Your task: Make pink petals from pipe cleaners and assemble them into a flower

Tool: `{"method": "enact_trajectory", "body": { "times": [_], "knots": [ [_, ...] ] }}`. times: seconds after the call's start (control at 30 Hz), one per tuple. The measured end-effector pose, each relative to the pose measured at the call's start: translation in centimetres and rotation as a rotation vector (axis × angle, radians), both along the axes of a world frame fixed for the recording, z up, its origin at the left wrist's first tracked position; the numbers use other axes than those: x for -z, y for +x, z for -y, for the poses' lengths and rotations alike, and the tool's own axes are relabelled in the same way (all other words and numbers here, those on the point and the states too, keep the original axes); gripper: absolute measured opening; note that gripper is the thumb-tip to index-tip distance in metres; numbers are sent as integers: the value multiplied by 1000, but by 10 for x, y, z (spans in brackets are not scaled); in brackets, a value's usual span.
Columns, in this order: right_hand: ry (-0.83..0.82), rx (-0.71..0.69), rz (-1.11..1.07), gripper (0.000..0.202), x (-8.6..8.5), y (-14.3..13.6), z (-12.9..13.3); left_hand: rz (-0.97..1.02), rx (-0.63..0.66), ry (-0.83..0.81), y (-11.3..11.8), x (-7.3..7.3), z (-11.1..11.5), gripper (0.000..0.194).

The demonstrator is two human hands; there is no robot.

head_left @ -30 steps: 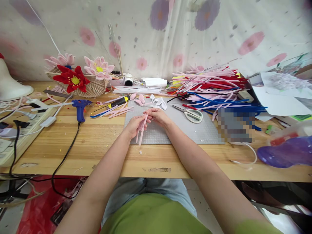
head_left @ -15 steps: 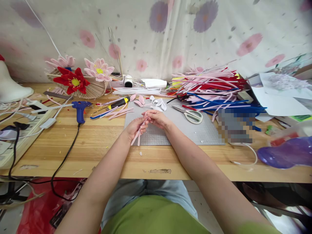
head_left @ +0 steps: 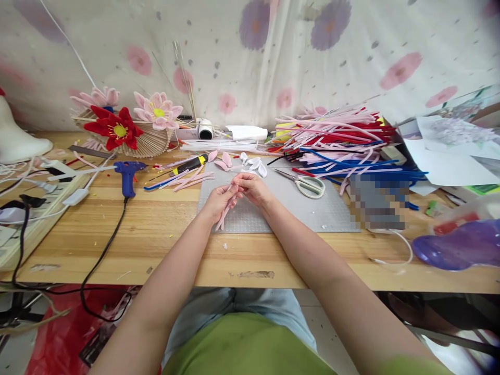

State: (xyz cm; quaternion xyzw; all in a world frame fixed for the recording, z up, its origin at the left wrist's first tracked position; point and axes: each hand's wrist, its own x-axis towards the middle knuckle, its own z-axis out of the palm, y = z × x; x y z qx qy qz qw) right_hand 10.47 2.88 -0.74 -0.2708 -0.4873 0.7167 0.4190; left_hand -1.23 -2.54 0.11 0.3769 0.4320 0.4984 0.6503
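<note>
Pale pink pipe cleaners [head_left: 221, 221] hang down from my left hand [head_left: 219, 202], whose fingers are closed round them above the grey cutting mat [head_left: 258, 217]. My right hand [head_left: 253, 188] meets it fingertip to fingertip, pinching the upper end of the same pipe cleaners. That upper end is mostly hidden by the fingers. Just beyond the hands lie white petals [head_left: 258, 165] and pink petals [head_left: 223, 160] bent from the same fuzzy material. Scissors [head_left: 308, 186] with pale handles rest on the mat to the right.
A blue glue gun [head_left: 128, 178] stands at left, its black cord crossing the table edge. Loose pink pipe cleaners [head_left: 192, 181] lie near a yellow-black tool [head_left: 190, 165]. Behind are finished fuzzy flowers [head_left: 117, 128] and a big pipe cleaner heap [head_left: 332, 130]. A purple item [head_left: 457, 245] sits at right.
The free ends of the pink pipe cleaners have drawn closer together and swung slightly right. My hands remain joined in nearly the same spot.
</note>
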Motion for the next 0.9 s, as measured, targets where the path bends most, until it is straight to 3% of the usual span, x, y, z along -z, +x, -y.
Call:
{"method": "enact_trajectory", "body": {
  "times": [0.2,0.37,0.67,0.77,0.9],
  "knots": [
    [23,-26,17,31,4,6,-8,-3,-37,22,0,0,0,28],
    [36,-78,73,38,3,8,-7,-121,-166,66,-2,4,-1,25],
    [191,145,195,21,6,-3,-7,-178,-207,52,10,6,0,22],
    [209,223,216,16,5,-4,-7,-71,-173,-64,9,2,-1,19],
    [214,272,256,15,2,-3,-4,74,22,-198,-3,-3,-1,20]
  ]
}}
